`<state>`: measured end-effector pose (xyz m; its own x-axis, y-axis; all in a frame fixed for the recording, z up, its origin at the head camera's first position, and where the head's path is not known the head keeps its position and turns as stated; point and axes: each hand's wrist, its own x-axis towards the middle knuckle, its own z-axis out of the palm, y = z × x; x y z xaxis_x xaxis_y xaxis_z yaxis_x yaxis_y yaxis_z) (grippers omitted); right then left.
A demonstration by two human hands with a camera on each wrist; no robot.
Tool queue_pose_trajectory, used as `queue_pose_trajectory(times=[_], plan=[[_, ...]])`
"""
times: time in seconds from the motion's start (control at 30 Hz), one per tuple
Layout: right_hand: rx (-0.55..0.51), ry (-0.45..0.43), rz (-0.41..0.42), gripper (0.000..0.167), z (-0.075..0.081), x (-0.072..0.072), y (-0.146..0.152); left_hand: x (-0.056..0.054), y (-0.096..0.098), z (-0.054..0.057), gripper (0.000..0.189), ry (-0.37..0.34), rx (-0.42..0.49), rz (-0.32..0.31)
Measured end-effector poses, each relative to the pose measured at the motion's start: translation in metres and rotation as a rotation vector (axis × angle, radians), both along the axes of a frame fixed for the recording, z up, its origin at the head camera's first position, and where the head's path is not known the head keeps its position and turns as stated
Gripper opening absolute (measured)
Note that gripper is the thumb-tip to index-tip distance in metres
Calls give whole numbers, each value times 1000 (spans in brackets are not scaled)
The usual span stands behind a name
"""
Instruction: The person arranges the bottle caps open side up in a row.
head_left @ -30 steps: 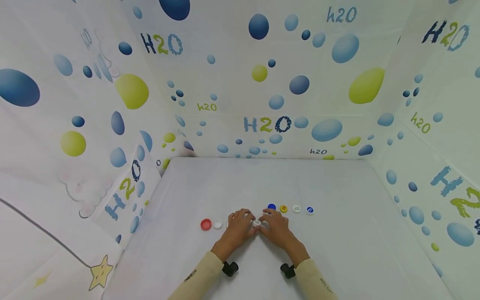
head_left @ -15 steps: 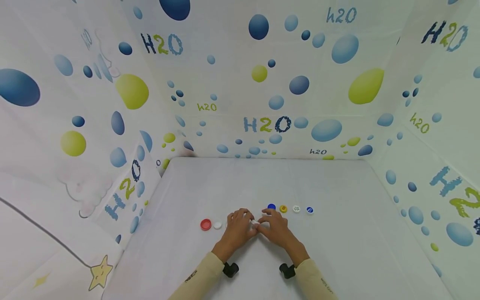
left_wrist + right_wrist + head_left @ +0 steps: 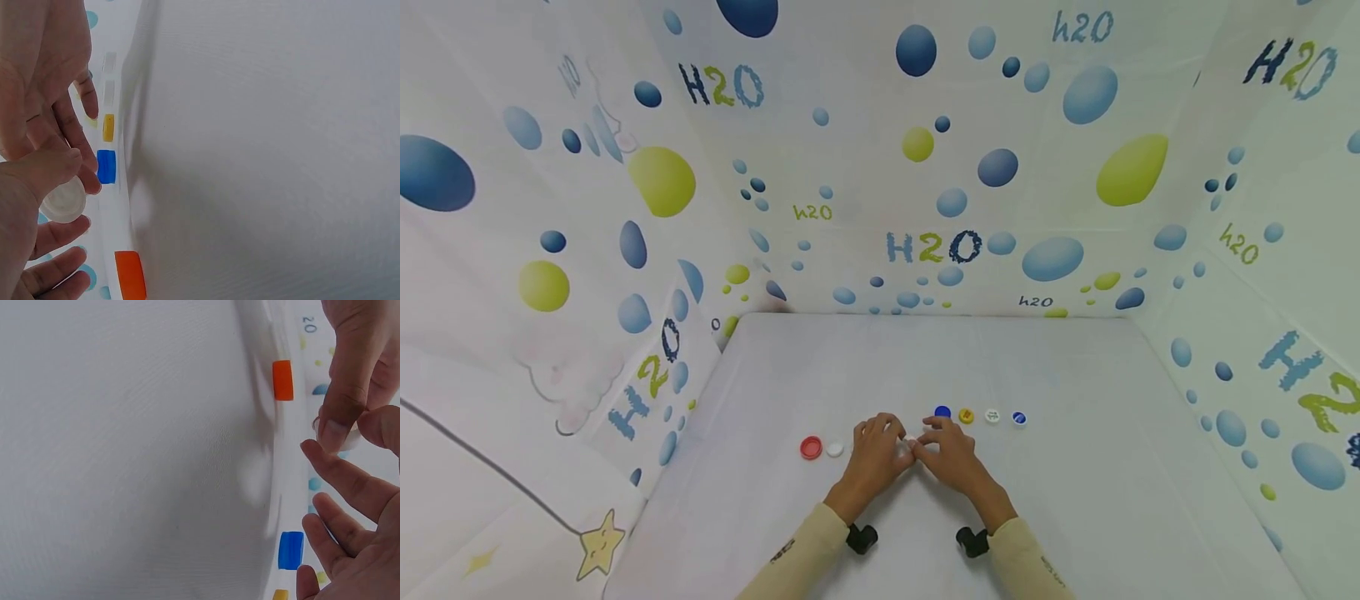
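One held cap (image 3: 64, 203), two blue caps (image 3: 942, 412) (image 3: 1018, 418), one yellow cap (image 3: 966, 415)

Between the fingers (image 3: 59, 236), the white cap (image 3: 62, 201) appeared as smooth, cloudy plastic. The red cap (image 3: 810, 447), left of the fingers, and the blue cap (image 3: 942, 412) and yellow cap (image 3: 966, 415), beyond and to their right, resembled smooth, moulded plastic. Beneath the fingers, the desk (image 3: 269, 150) presented a matt, finely textured, cloth-like surface. The printed sheeting (image 3: 865, 167), well beyond the fingers, was smooth; the sleeves (image 3: 801, 550), back from the fingers, were matt cloth.
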<state>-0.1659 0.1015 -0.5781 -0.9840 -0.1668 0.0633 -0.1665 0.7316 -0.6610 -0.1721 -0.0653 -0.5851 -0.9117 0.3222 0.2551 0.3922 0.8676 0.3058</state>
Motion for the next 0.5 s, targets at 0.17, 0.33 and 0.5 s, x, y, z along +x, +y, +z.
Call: queue_pose_trajectory(times=[0.17, 0.33, 0.5], plan=[[-3, 23, -19, 29, -2, -1, -1, -1, 1, 3, 34, 13, -5, -7], [-24, 45, -27, 27, -4, 0, -1, -2, 1, 4, 32, 27, -1, -21], [-26, 29, -21, 27, -4, 0, 2, -2, 1, 2, 31, 24, 16, -37]])
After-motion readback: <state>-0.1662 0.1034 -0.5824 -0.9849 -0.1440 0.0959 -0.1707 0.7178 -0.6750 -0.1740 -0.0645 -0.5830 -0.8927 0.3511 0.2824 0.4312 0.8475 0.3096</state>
